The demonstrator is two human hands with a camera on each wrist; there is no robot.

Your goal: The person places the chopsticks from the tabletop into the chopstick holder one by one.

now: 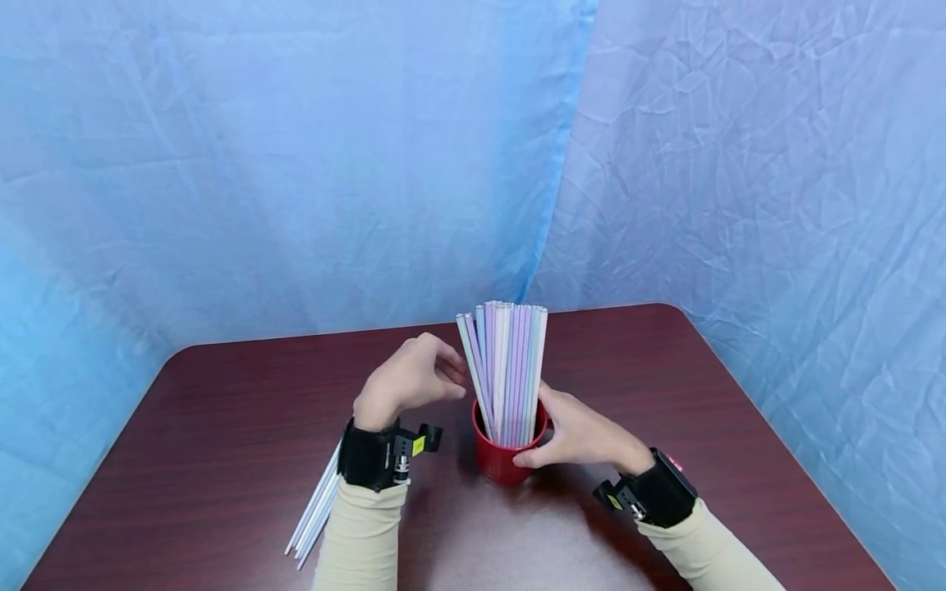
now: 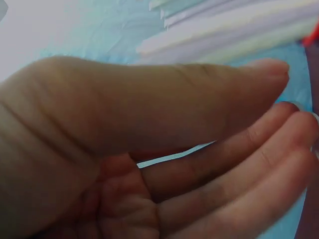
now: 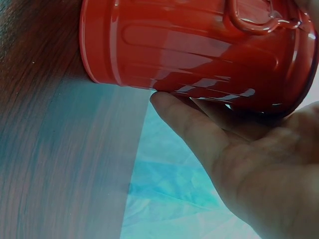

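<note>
Right hand [image 1: 584, 435] grips red ribbed metal cup [image 1: 506, 460], steadying it. Left hand [image 1: 410, 382], fingers loosely curled, empty, nears pastel paper straws [image 1: 506, 369]; best pinch single outermost straw.

Dark red-brown wooden table [image 1: 222, 427], rounded corners, fills lower frame. Wrinkled blue cloth backdrop [image 1: 296, 164] covers upper frame, seam right of center. Loose pale straws [image 1: 314, 513] flat on table, lower left, fanned slightly.
</note>
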